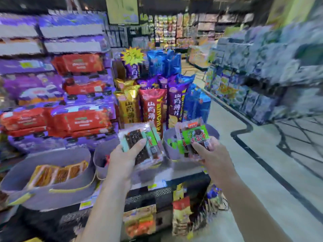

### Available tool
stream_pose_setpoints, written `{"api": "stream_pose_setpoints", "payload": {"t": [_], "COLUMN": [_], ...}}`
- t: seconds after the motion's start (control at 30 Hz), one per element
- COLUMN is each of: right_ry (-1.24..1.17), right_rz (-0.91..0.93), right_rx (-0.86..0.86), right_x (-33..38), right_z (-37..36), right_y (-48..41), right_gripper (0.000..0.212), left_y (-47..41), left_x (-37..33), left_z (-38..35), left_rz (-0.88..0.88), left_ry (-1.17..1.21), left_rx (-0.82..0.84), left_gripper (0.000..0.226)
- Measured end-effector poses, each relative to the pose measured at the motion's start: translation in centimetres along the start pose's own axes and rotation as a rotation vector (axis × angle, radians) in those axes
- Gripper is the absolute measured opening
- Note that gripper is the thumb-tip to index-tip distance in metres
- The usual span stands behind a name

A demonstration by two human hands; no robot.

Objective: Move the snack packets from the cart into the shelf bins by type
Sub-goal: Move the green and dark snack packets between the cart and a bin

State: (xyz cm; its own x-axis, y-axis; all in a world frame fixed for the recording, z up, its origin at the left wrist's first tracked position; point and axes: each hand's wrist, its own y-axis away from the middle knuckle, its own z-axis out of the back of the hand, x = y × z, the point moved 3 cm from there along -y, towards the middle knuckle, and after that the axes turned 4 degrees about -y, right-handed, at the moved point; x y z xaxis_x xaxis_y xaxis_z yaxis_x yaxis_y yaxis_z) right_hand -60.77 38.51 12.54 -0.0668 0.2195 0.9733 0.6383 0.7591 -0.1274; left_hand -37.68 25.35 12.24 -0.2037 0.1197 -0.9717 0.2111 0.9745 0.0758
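Now left hand (125, 160), right hand (210, 154) grip packets (136, 138) near three bins (57, 153)

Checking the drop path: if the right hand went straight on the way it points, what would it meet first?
Likely the grey bin just beyond the packets that the right hand holds, though blur leaves depth unclear.

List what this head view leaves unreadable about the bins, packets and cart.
- Head view: rightmost grey bin interior, hidden by right hand and its green-labelled packet.
- Head view: middle grey bin interior, hidden by left hand holding clear dark-snack packets.
- Head view: black wire cart, motion-blurred, cut by right edge.
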Motion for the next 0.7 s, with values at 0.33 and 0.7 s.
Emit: {"api": "stream_pose_setpoints", "payload": {"t": [0.33,0.7], "right_ry": [0.051,0.316], "right_rz": [-0.076,-0.155], "right_rx": [-0.202,-0.13], "right_x": [-3.2,-7.2], "right_z": [10.3,10.8], "right_y": [-9.4,-22.3], "right_gripper": [0.013,0.012], "left_y": [-7.9,-20.0], "left_x": [4.3,10.6], "left_z": [-13.3,-19.9], "left_rz": [0.122,0.211], "left_ry": [-0.095,-0.305], "left_rx": [0.153,0.166], "left_gripper": [0.02,0.025]}}
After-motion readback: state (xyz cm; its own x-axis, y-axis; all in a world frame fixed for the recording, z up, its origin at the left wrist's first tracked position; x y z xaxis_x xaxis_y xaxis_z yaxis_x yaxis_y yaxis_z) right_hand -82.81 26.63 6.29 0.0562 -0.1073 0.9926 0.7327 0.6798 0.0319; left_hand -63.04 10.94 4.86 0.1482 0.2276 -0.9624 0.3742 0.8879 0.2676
